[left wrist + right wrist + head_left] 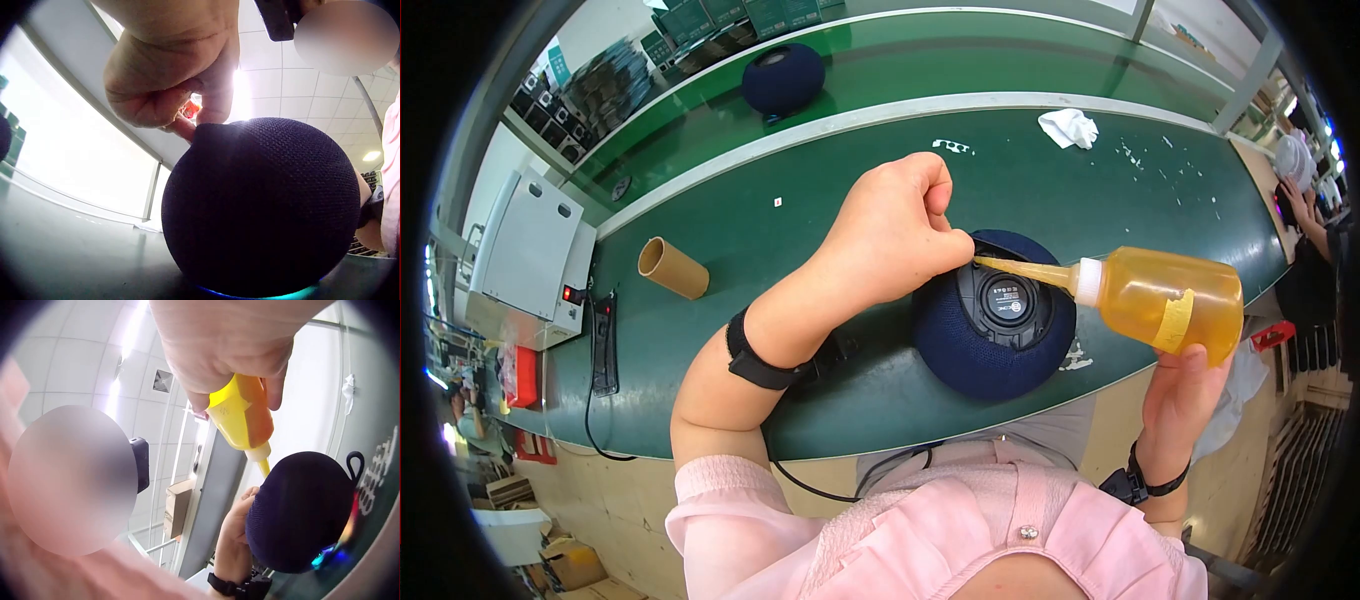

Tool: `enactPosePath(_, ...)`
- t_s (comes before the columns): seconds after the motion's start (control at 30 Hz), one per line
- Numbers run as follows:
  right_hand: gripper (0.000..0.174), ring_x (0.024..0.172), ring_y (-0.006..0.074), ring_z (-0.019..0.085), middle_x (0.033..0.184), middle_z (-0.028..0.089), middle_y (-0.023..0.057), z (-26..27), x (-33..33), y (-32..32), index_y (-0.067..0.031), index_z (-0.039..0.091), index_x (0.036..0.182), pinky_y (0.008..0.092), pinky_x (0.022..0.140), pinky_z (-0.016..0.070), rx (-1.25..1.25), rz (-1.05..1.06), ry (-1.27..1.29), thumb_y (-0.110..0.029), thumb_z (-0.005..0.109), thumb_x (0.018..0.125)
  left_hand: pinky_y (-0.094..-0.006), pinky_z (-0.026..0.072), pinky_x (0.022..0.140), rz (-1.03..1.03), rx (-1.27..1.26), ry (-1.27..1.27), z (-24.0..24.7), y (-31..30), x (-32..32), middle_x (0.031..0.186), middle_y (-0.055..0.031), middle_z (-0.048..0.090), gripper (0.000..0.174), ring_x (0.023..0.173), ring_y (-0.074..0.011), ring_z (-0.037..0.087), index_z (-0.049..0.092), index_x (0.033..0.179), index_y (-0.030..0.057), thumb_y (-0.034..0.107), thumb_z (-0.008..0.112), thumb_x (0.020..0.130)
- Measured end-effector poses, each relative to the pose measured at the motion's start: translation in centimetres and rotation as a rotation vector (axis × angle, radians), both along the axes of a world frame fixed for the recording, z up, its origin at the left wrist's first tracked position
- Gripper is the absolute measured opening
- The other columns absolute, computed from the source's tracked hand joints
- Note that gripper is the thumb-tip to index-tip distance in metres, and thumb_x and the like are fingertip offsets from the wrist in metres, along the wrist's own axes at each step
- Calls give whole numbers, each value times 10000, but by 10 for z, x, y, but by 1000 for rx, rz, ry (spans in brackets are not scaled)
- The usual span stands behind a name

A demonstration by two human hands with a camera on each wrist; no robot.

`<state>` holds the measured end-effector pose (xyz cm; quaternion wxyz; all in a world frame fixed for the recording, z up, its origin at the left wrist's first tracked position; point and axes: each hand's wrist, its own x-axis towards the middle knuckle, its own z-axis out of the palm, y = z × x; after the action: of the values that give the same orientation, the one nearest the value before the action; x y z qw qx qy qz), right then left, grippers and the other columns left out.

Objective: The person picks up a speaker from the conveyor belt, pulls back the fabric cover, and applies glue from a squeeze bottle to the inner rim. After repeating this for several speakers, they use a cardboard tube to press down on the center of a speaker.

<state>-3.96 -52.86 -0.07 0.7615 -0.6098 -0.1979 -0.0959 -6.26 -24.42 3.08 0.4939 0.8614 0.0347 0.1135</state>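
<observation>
A round dark blue fabric-covered speaker [966, 352] lies on the green bench, its black recessed end facing up. My left hand [890, 235] pinches the fabric edge at the rim of that recess; in the left wrist view the fingertips of the left hand [172, 69] meet at a raised peak of the speaker's cloth [262, 200]. My right hand [1185, 395] grips a bottle of amber liquid [1135, 295], tilted nearly level, its long nozzle reaching the rim beside my left thumb. The right wrist view shows the right hand [228, 350] around the bottle [240, 419], nozzle pointing down at the speaker [300, 512].
A cardboard tube [673, 268] stands left on the bench, near a grey machine [530, 250] and a power strip [604, 345]. White cloth [1068, 128] lies at the back. Another blue speaker [784, 78] sits on the green surface beyond the rail. A black cable hangs along the front edge.
</observation>
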Motion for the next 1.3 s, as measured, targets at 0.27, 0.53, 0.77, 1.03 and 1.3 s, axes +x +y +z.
enactPosePath(0.27, 729, 1138, 219, 493, 1249, 457, 102, -10, 2, -5, -14, 256, 1364, 349, 933, 435, 49, 61, 113, -332, 646, 836, -218, 346, 481, -8, -1, 11, 0, 1, 0, 563, -5, 445, 303, 563, -47, 396, 317, 675, 73, -18, 596, 599)
enactPosePath(0.53, 475, 1100, 300, 548, 1253, 487, 161, -11, 13, -11, -15, 370, 1289, 439, 879, 510, 148, 336, 272, -351, 409, 956, -217, 349, 486, -27, 37, 53, 4, 2, -3, 576, -7, 458, 288, 552, -48, 400, 348, 682, 68, -3, 616, 604)
enactPosePath(0.77, 461, 1102, 309, 545, 1258, 481, 178, -12, 15, -8, -27, 383, 1281, 403, 855, 535, 311, 317, 447, -357, 399, 960, -210, 355, 496, -114, 79, 82, 12, 8, 1, 618, 3, 504, 284, 556, -51, 434, 414, 701, 54, 55, 692, 642)
enactPosePath(1.03, 494, 1120, 314, 529, 1284, 454, 180, -10, 15, -9, -42, 374, 1298, 399, 848, 540, 471, 366, 538, -388, 420, 948, -202, 402, 559, -437, 97, -101, 23, 10, 34, 721, -18, 629, 191, 674, -84, 547, 553, 808, 41, 60, 700, 687)
enactPosePath(1.3, 496, 1124, 307, 526, 1283, 456, 176, -13, 17, -12, -45, 381, 1291, 399, 850, 537, 481, 374, 532, -395, 429, 944, -288, 440, 599, -647, 446, -48, 41, -8, 42, 766, -47, 672, 241, 681, -175, 592, 563, 842, 40, 56, 691, 637)
